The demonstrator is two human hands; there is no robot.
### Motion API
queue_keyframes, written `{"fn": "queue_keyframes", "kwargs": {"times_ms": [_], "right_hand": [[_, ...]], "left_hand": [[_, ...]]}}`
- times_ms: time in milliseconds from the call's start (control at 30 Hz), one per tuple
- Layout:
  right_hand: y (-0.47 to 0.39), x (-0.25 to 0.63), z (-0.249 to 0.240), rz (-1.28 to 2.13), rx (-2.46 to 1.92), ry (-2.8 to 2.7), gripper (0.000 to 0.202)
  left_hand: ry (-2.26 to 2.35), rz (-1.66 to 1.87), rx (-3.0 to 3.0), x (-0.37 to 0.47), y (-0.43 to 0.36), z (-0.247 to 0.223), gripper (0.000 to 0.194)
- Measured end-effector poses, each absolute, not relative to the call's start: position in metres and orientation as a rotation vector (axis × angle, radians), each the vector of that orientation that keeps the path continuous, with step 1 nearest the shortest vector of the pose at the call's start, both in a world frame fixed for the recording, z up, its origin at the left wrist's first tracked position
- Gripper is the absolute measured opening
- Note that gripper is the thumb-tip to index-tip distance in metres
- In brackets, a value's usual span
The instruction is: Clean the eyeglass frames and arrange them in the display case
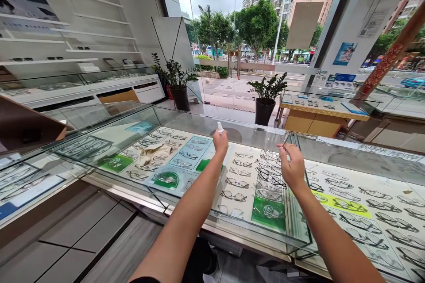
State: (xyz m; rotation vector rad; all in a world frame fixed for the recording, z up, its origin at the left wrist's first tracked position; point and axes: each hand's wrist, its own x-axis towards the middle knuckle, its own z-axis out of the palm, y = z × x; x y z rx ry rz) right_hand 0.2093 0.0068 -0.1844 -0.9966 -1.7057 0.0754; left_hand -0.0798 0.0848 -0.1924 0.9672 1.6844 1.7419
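My left hand point(220, 141) is closed around a small white bottle point(219, 127), its nozzle end showing above the fingers, over the glass counter point(239, 130). To the right, my right hand point(292, 163) is closed in a pinch on a thin dark piece that looks like the arm of a pair of glasses; the fingers cover much of it. Just left of that hand, several dark-framed glasses point(270, 174) overlap, and I cannot tell which pair the piece belongs to. A crumpled beige cloth point(154, 155) lies on the counter, left of my left hand.
Rows of glasses point(237, 182) and green cards point(268, 213) lie in the display case. Another glasses case point(381, 205) adjoins on the right. Beyond stand two potted plants point(265, 108), a low display table point(308, 117) and a glass front. Wall shelves point(96, 17) are at left.
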Motion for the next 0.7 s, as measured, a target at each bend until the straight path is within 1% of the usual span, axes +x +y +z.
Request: {"fn": "queue_keyframes", "kwargs": {"times_ms": [133,200,267,333,400,533,700], "right_hand": [[0.000,0.204,-0.177,0.121,-0.973,-1.708,0.031],[-0.004,0.200,-0.174,0.182,-0.948,-1.727,0.031],[-0.008,0.196,-0.172,0.275,-0.911,-1.750,0.030],[-0.012,0.191,-0.170,0.401,-0.870,-1.771,0.031],[-0.016,0.188,-0.168,0.548,-0.840,-1.771,0.033],[-0.022,0.185,-0.163,0.825,-0.803,-1.694,0.036],[-0.025,0.185,-0.161,1.005,-0.757,-1.688,0.038]], "left_hand": [[1.308,1.585,1.048,-0.050,0.068,-0.168,0.068],[0.983,1.419,1.053,-0.037,0.056,-0.159,0.078],[0.668,1.248,1.036,-0.028,0.046,-0.153,0.082],[0.531,1.138,1.056,-0.021,0.038,-0.150,0.083],[0.573,1.114,1.151,-0.015,0.035,-0.150,0.084],[0.809,1.215,1.433,-0.005,0.034,-0.158,0.081],[0.893,1.226,1.587,0.001,0.034,-0.167,0.079]]}}
